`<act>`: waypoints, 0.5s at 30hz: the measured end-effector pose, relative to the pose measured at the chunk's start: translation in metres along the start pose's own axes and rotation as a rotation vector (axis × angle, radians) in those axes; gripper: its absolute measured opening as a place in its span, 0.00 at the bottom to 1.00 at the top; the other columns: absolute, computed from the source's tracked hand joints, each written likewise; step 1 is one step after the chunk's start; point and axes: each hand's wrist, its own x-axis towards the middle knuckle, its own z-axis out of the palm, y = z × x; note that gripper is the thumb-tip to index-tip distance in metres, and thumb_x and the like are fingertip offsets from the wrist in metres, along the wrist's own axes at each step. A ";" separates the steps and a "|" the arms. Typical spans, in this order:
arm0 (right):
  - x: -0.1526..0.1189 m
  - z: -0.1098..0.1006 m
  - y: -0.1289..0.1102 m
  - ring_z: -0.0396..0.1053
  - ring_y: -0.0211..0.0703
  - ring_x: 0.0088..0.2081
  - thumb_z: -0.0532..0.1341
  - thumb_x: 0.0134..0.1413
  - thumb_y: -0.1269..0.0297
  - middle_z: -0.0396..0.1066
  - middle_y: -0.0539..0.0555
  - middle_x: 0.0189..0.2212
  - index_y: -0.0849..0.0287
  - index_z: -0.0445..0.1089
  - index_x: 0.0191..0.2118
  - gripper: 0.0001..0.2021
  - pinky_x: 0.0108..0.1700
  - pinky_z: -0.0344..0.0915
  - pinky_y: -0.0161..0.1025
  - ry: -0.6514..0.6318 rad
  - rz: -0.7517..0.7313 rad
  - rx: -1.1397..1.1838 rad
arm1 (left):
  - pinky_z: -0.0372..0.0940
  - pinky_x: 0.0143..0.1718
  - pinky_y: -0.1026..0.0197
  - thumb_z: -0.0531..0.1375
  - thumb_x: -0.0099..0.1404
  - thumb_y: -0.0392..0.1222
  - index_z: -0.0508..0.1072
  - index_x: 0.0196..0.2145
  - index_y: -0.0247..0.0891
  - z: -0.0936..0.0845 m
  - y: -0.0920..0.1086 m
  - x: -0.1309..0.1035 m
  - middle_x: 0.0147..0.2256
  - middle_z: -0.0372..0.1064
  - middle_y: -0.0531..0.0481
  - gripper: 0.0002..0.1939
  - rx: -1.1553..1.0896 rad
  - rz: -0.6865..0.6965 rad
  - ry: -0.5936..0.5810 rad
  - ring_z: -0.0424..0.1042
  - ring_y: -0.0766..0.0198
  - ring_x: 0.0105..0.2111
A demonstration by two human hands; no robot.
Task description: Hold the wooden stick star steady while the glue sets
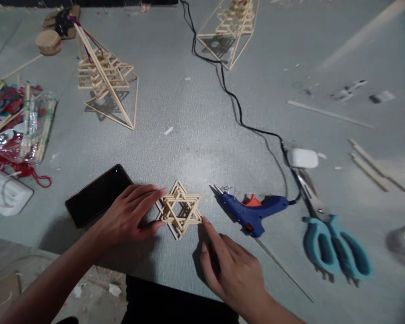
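A small star-shaped lattice of thin wooden sticks (180, 209) lies flat on the grey mat. My left hand (130, 216) rests beside it on the left, fingertips and thumb touching its left edge. My right hand (231, 265) comes in from the lower right, and its index fingertip touches the star's lower right corner. Neither hand lifts it. A blue glue gun (253, 210) with an orange trigger lies just right of the star, nozzle pointing left.
A black phone (96, 194) lies left of my left hand. Teal scissors (334, 245) and a white case (303, 158) sit to the right. Two stick pyramids (104, 78) (229, 29) stand further back. The glue gun's black cord (229, 96) snakes across. Packaged sticks (18, 121) lie left.
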 end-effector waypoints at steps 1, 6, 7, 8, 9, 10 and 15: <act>0.000 0.000 0.000 0.69 0.38 0.26 0.56 0.69 0.73 0.75 0.52 0.30 0.74 0.59 0.69 0.26 0.30 0.65 0.38 0.002 0.002 0.000 | 0.69 0.59 0.49 0.66 0.70 0.47 0.60 0.67 0.30 0.000 0.000 -0.001 0.57 0.74 0.36 0.35 -0.001 0.002 0.004 0.72 0.51 0.59; 0.000 0.000 0.000 0.69 0.37 0.26 0.56 0.69 0.73 0.74 0.51 0.30 0.74 0.59 0.68 0.25 0.30 0.65 0.38 0.004 0.009 -0.003 | 0.69 0.59 0.49 0.66 0.70 0.47 0.59 0.68 0.31 -0.001 0.000 -0.001 0.57 0.74 0.37 0.35 -0.002 0.005 0.004 0.71 0.51 0.59; 0.000 0.000 0.000 0.69 0.37 0.26 0.56 0.69 0.72 0.74 0.51 0.30 0.73 0.59 0.68 0.25 0.30 0.65 0.38 0.004 0.009 -0.002 | 0.69 0.59 0.49 0.66 0.70 0.47 0.60 0.67 0.31 -0.001 0.000 -0.001 0.57 0.74 0.37 0.35 -0.002 0.004 0.003 0.71 0.52 0.59; 0.000 0.000 0.000 0.69 0.37 0.26 0.56 0.69 0.72 0.74 0.51 0.30 0.73 0.59 0.68 0.25 0.30 0.65 0.38 0.003 0.009 0.000 | 0.69 0.59 0.49 0.66 0.70 0.47 0.60 0.67 0.30 -0.001 0.000 0.000 0.57 0.74 0.37 0.34 -0.002 0.002 0.001 0.71 0.52 0.59; -0.001 0.000 0.000 0.69 0.37 0.26 0.56 0.69 0.72 0.74 0.51 0.29 0.74 0.60 0.68 0.25 0.30 0.65 0.38 0.001 0.010 0.002 | 0.69 0.59 0.49 0.66 0.70 0.47 0.60 0.67 0.30 -0.001 0.000 0.000 0.57 0.74 0.37 0.34 -0.002 0.004 0.000 0.71 0.52 0.59; -0.001 0.000 0.000 0.69 0.37 0.26 0.56 0.69 0.72 0.73 0.50 0.29 0.74 0.60 0.68 0.25 0.30 0.65 0.38 0.000 0.011 0.003 | 0.69 0.59 0.49 0.66 0.70 0.47 0.60 0.67 0.30 -0.001 0.000 0.000 0.57 0.74 0.37 0.34 -0.001 0.003 -0.001 0.71 0.52 0.59; 0.000 0.000 -0.001 0.69 0.37 0.26 0.56 0.69 0.73 0.73 0.50 0.29 0.74 0.60 0.68 0.25 0.30 0.65 0.38 0.003 0.011 0.002 | 0.69 0.59 0.49 0.65 0.71 0.47 0.60 0.67 0.30 0.000 0.000 0.000 0.57 0.74 0.37 0.34 0.005 -0.001 0.001 0.72 0.52 0.59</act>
